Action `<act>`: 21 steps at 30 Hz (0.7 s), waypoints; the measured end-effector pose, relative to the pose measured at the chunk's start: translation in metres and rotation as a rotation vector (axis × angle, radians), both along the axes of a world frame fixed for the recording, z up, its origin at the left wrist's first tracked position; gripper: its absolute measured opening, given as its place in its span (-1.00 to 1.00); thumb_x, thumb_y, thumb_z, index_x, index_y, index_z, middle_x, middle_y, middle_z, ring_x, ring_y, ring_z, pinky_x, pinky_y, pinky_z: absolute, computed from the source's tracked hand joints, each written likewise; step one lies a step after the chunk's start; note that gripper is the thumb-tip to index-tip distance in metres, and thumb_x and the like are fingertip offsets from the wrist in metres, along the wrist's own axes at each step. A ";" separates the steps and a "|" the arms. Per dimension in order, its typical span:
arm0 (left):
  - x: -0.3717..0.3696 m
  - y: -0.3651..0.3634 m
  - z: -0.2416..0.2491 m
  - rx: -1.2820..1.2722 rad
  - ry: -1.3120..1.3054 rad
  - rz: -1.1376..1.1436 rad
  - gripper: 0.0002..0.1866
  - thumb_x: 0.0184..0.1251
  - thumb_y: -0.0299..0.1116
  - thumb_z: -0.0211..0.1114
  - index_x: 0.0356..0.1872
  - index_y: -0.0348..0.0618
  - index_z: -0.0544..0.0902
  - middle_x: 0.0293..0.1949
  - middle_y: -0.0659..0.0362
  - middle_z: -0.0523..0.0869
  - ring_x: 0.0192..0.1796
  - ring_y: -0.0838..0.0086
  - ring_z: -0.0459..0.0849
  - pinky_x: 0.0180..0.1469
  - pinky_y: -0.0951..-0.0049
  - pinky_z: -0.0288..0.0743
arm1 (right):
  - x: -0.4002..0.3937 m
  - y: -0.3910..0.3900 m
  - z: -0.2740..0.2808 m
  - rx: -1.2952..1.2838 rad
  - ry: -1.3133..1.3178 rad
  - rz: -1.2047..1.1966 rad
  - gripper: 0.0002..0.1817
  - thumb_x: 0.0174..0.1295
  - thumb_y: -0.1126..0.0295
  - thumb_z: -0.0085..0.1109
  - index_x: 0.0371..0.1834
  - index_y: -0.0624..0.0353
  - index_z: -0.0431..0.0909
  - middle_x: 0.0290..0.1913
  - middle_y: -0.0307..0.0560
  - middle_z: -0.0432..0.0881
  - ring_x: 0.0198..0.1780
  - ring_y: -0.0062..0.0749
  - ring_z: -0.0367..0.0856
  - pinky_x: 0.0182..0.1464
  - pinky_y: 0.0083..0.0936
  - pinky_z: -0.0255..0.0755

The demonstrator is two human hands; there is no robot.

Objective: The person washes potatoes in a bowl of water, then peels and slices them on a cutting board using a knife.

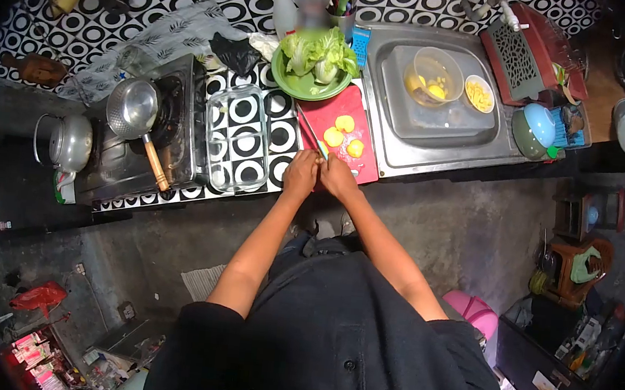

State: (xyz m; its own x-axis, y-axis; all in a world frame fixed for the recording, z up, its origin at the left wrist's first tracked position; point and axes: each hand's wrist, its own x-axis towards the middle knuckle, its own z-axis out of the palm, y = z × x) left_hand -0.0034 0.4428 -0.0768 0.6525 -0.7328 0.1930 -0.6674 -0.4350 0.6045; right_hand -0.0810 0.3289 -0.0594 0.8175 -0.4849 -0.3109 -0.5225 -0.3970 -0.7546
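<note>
A red cutting board (363,171) lies on the counter between a glass dish and the sink. Three yellow peeled pieces (334,137) rest on it. A knife (309,129) with a greenish handle lies slanted across the board's left side, blade pointing away from me. My left hand (301,172) and my right hand (338,177) meet, fingers curled, at the board's near edge right by the knife handle. The right fingers seem to close on the handle. Whatever the left fingers hold is hidden.
Behind the board, a green plate (299,87) carries leafy greens. An empty glass dish (238,138) sits left, then a stove with a pan (133,108) and a kettle (72,142). The sink (405,155) on the right holds a bowl of yellow pieces (432,76).
</note>
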 end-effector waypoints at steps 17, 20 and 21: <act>0.037 0.011 0.001 -0.061 -0.040 0.007 -0.67 0.20 -0.54 0.36 0.00 -0.33 0.61 -0.02 -0.06 0.66 0.11 0.01 0.58 0.15 0.14 0.49 | -0.127 -0.037 0.050 -0.241 -0.046 0.253 -0.72 0.45 0.24 0.03 -0.20 0.29 0.49 -0.27 0.31 0.66 -0.14 0.33 0.61 -0.10 0.13 0.43; 0.026 0.033 0.000 -0.033 0.063 -0.003 -0.66 0.26 -0.50 0.36 0.05 -0.33 0.61 0.01 -0.07 0.66 0.15 -0.01 0.59 0.19 0.13 0.48 | -0.134 -0.045 0.040 -0.299 -0.040 0.327 -0.72 0.46 0.23 0.04 -0.22 0.28 0.49 -0.26 0.29 0.66 -0.15 0.30 0.62 -0.12 0.11 0.44; 0.022 0.039 0.002 -0.024 0.088 -0.004 -0.66 0.27 -0.49 0.36 0.06 -0.33 0.61 0.02 -0.08 0.66 0.15 -0.02 0.59 0.19 0.13 0.48 | -0.133 -0.047 0.039 -0.317 -0.025 0.348 -0.72 0.46 0.23 0.04 -0.22 0.27 0.49 -0.25 0.29 0.66 -0.15 0.30 0.62 -0.13 0.11 0.45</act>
State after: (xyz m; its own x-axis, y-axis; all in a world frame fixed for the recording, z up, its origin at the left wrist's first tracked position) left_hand 0.0183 0.4819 -0.0746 0.6647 -0.7314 0.1524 -0.6130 -0.4173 0.6709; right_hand -0.2142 0.2820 -0.0207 0.9537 -0.2482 -0.1695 -0.3002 -0.7585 -0.5784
